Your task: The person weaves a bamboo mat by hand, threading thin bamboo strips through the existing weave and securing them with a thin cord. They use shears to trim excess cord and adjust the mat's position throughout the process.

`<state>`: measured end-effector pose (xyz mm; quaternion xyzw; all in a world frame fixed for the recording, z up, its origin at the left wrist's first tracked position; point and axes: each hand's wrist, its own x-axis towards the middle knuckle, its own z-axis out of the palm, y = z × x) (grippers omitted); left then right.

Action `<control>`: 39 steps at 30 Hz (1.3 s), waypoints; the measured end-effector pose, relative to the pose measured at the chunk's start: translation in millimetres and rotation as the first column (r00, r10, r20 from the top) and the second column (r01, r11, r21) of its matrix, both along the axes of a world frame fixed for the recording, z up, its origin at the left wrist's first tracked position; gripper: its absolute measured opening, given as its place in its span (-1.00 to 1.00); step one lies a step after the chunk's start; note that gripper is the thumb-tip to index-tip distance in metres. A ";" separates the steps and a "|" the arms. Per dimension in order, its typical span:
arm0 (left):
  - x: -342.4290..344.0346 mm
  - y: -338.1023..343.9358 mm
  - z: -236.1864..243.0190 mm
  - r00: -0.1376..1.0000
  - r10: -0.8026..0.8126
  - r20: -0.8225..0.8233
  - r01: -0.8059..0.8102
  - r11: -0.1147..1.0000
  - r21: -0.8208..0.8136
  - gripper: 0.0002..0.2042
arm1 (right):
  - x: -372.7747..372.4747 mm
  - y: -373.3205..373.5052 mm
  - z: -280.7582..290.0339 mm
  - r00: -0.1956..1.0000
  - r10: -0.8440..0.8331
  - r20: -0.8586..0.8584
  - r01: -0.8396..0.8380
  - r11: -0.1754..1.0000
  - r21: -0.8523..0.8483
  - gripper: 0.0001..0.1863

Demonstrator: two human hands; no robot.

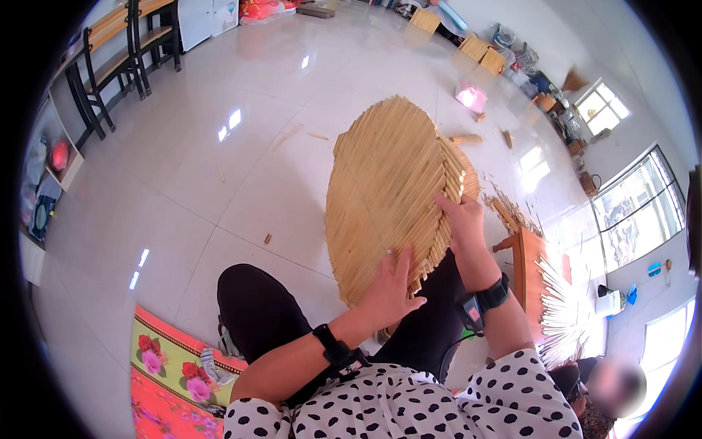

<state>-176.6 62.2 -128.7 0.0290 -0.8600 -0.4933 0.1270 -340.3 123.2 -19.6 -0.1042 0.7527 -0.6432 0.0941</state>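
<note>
I see a round, flat panel of pale straw stalks [380, 183] held up in front of my knees, its thick layered edge on the right side. My right hand [461, 223] grips that right edge, thumb over the stalks and the other fingers hidden behind. My left hand [391, 289] rests on the lower part of the panel's face with its fingers spread apart. Part of a second straw piece or layer [464, 161] shows behind the panel's right side.
Right: a wooden bench [526, 263], loose straw stalks [556, 314] and another person [599, 388] at lower right. Lower left: a floral mat [168, 351]. Left wall: chairs [110, 62] and shelving [55, 168]. Farther off: a pink bag [472, 99], straw scraps and piled goods along the back wall.
</note>
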 end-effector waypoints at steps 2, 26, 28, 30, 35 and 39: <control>1.5 0.9 4.0 1.000 -0.017 0.022 0.017 0.999 0.036 0.07 | 8.1 6.9 -2.5 1.000 0.008 -0.009 -0.008 1.000 0.010 -0.74; 60.0 -103.5 93.6 0.996 0.079 0.048 -0.087 0.626 0.775 -0.13 | 158.3 -9.8 -19.2 0.773 0.573 -0.270 -0.442 0.793 0.420 -0.20; 72.7 -115.0 98.8 0.995 0.095 0.023 -0.083 0.690 0.719 -0.18 | 175.5 -15.2 -22.2 0.696 0.655 -0.296 -0.522 0.744 0.418 -0.17; 82.2 -122.9 96.4 0.989 0.147 0.000 -0.109 0.736 0.668 -0.20 | 190.7 -15.1 -21.1 0.613 0.758 -0.223 -0.636 0.640 0.430 -0.12; 109.5 -139.4 89.2 0.964 0.265 0.011 -0.225 0.796 0.562 -0.26 | 207.6 -15.3 -32.0 0.495 0.823 -0.278 -0.752 0.566 0.339 -0.12; 124.1 -150.5 87.3 0.953 0.295 0.070 -0.275 0.743 0.610 -0.27 | 208.6 -9.1 -43.4 0.367 0.876 -0.314 -0.825 0.462 0.325 -0.15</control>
